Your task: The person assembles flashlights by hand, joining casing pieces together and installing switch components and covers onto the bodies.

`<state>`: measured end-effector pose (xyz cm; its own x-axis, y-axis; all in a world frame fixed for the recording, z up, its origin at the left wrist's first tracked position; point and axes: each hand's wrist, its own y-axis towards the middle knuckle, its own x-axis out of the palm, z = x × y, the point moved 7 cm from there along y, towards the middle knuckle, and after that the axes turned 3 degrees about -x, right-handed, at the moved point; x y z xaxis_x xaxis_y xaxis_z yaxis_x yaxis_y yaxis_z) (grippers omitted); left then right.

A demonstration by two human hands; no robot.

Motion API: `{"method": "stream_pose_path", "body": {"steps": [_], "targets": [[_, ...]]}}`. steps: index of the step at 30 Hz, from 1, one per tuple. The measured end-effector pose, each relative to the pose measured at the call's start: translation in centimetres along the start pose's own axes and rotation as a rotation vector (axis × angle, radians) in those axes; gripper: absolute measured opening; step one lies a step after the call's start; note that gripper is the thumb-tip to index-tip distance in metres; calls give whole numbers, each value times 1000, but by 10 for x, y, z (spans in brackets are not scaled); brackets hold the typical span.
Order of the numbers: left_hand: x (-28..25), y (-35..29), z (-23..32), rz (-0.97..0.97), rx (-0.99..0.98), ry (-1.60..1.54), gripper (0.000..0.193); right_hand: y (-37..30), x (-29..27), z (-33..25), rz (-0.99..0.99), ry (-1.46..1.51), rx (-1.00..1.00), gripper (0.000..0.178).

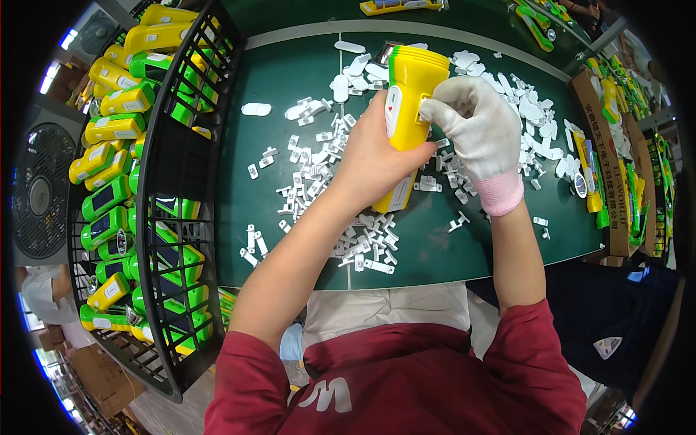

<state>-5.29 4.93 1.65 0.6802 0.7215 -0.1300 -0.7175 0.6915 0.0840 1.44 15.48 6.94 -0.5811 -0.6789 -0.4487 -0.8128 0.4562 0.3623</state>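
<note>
The torch (415,94) is bright yellow with a green edge along one side, and its side panel (394,109) is white with a small red mark. The glove (486,134) is plain white, its cuff (500,191) pink. The small parts (312,177) are white; the tabletop (243,152) is dark green, crossed by a pale line. The crate (177,156) is black, the crated torches (116,127) yellow and green. The shirt (435,377) is maroon with a white motif, the carton (616,235) brown with dark print.

Dark fan (42,190) and brown cardboard box (100,378) at left
</note>
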Motion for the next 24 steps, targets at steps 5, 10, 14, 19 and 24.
{"method": "stream_pose_path", "body": {"steps": [5,10,14,19,24], "targets": [[-1,-1,1,4,-4,15,53,-3,1,-9,86,-124,-146,25],[-2,-3,5,15,-8,-89,52,-4,11,0,19,-38,-18,29],[-3,-1,4,-6,19,-45,54,2,12,16,-126,245,133,36],[6,-1,-4,-146,-8,-43,56,5,9,15,-306,243,99,45],[7,-3,-4,-142,-21,16,56,5,11,19,-310,152,98,41]]}}
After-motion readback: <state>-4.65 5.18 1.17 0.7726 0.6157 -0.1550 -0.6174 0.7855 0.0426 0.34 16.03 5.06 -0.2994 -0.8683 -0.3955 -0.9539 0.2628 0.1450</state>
